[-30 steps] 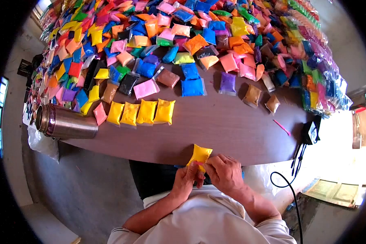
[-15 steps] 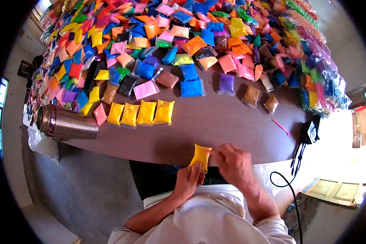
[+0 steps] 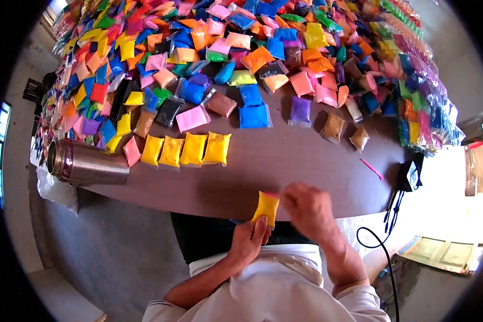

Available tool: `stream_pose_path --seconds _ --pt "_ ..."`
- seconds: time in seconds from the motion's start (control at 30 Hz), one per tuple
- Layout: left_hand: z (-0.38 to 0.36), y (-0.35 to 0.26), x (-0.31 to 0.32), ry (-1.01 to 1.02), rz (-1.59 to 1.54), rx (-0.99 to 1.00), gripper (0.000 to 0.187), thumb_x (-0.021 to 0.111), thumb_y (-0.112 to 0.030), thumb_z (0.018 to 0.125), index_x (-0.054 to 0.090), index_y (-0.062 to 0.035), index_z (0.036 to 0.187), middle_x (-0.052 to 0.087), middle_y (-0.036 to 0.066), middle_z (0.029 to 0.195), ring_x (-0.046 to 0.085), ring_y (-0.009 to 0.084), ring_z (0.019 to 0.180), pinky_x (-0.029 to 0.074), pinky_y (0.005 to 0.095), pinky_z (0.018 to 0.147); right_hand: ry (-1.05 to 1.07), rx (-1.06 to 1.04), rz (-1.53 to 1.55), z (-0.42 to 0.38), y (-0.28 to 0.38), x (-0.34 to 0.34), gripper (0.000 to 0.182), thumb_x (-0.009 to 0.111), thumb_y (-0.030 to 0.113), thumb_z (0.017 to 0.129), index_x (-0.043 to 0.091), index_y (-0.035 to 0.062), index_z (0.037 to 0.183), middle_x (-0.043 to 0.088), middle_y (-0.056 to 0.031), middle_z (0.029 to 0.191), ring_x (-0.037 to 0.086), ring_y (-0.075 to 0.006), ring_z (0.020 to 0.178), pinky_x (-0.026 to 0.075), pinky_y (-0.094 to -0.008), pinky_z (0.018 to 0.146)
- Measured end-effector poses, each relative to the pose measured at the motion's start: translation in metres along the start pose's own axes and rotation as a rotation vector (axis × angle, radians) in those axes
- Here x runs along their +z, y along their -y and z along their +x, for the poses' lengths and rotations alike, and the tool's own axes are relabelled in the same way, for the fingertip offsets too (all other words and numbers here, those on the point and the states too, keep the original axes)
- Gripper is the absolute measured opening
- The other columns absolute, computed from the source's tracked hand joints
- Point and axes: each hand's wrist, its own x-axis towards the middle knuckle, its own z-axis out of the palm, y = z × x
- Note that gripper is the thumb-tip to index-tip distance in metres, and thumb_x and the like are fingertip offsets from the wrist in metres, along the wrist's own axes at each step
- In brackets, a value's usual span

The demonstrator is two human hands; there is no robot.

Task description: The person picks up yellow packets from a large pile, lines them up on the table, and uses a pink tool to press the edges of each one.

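Note:
My left hand [image 3: 250, 236] pinches a small yellow packet [image 3: 265, 210] by its lower end, with the thumb on top, at the table's near edge. Just right of the packet is my right hand [image 3: 307, 210], its fingers curled and smeared by motion. From those fingers a thin pink stick [image 3: 272, 194] reaches the packet's top edge; its tip is blurred. On the table to the left, several similar yellow packets [image 3: 193, 148] lie side by side in a row.
A large heap of coloured packets [image 3: 241, 40] covers the far side. A steel flask [image 3: 94, 162] lies on its side at left. Toward the right are brown packets [image 3: 333, 127], another pink stick [image 3: 371, 169] and a black device [image 3: 409, 174] with a cable.
My right hand has shifted slightly up, and the pink stick now lies across the packet's top edge. The held packet has moved a little to the right, still in my left hand.

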Motion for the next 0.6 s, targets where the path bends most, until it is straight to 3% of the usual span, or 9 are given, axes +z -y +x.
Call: stream_pose_path --seconds 0.07,0.13,0.33,0.4,0.53,0.6 --pt "0.002 0.001 0.001 0.012 -0.043 -0.002 0.053 0.041 -0.036 0.103 0.055 -0.0021 0.065 0.053 0.004 0.054 0.048 0.0116 0.049 0.038 0.029 0.046 0.167 -0.188 -0.027 -0.009 0.008 0.008 0.014 0.066 0.019 0.084 0.058 0.0087 0.079 0.062 -0.0119 0.069 0.062 -0.0328 0.063 0.049 -0.044 0.056" --pt "0.002 -0.004 -0.001 0.02 -0.085 -0.009 0.053 0.041 -0.037 0.103 0.055 -0.0021 0.066 0.053 0.004 0.054 0.048 0.012 0.048 0.038 0.0297 0.046 0.182 -0.18 -0.075 -0.008 0.014 0.01 0.015 0.066 0.019 0.083 0.057 0.0087 0.077 0.062 -0.012 0.07 0.063 -0.0323 0.064 0.049 -0.0441 0.056" --pt "0.003 -0.007 -0.005 0.027 0.143 0.156 0.051 0.04 -0.036 0.103 0.057 -0.0008 0.07 0.057 0.007 0.057 0.054 0.0164 0.049 0.042 0.0316 0.048 0.058 -0.004 -0.152 0.002 -0.012 0.009 0.018 0.066 0.02 0.085 0.056 0.0067 0.077 0.062 -0.013 0.07 0.063 -0.0345 0.063 0.049 -0.045 0.057" --pt "0.002 -0.001 -0.004 -0.02 0.183 0.121 0.048 0.04 -0.034 0.103 0.059 -0.001 0.073 0.058 0.007 0.057 0.058 0.0181 0.051 0.045 0.0328 0.049 -0.128 0.213 -0.141 0.011 -0.024 -0.001 0.017 0.064 0.019 0.087 0.057 0.0054 0.08 0.063 -0.0134 0.072 0.063 -0.0353 0.064 0.049 -0.0435 0.057" --pt "0.005 0.005 0.0 -0.047 0.273 0.225 0.045 0.043 -0.032 0.102 0.06 -0.0012 0.075 0.06 0.008 0.058 0.061 0.0202 0.053 0.046 0.0344 0.05 0.032 0.313 0.217 0.0 0.011 -0.003 0.016 0.066 0.021 0.087 0.061 0.0058 0.09 0.064 -0.0172 0.07 0.065 -0.0369 0.064 0.05 -0.0421 0.057" --pt "0.006 0.003 0.0 0.004 0.279 0.205 0.04 0.048 -0.03 0.1 0.062 -0.0015 0.076 0.062 0.009 0.06 0.062 0.0227 0.055 0.047 0.0356 0.051 0.078 0.25 0.178 -0.006 0.013 0.009 0.025 0.07 0.029 0.084 0.062 0.0066 0.092 0.064 -0.0174 0.069 0.065 -0.0369 0.064 0.051 -0.0419 0.058"
